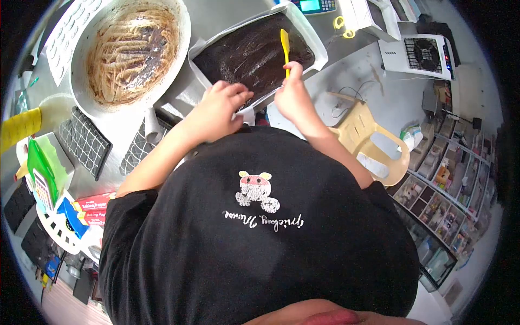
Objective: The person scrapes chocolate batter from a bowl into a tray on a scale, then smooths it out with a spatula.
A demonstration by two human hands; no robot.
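A rectangular baking pan (238, 59) lined with white paper lies in front of me, filled with dark brown batter. My right hand (293, 97) is closed around the handle of a yellow spatula (285, 43), whose blade rests over the batter near the pan's right side. At the pan's near edge, my left hand (221, 111) grips the paper-lined rim, with its fingers bent over the inside and its thumb low outside. To the left stands a large round bowl (77, 65), its inside smeared with brown batter.
Dark checked mitts or pads (84, 142) lie left of my forearm. Baking paper boxes (92, 208) stand lower left. A scale with a lit display (311, 5) sits behind the pan. Yellow scissors handles (345, 27) lie at right. A beige plastic chair (371, 135) stands on the floor.
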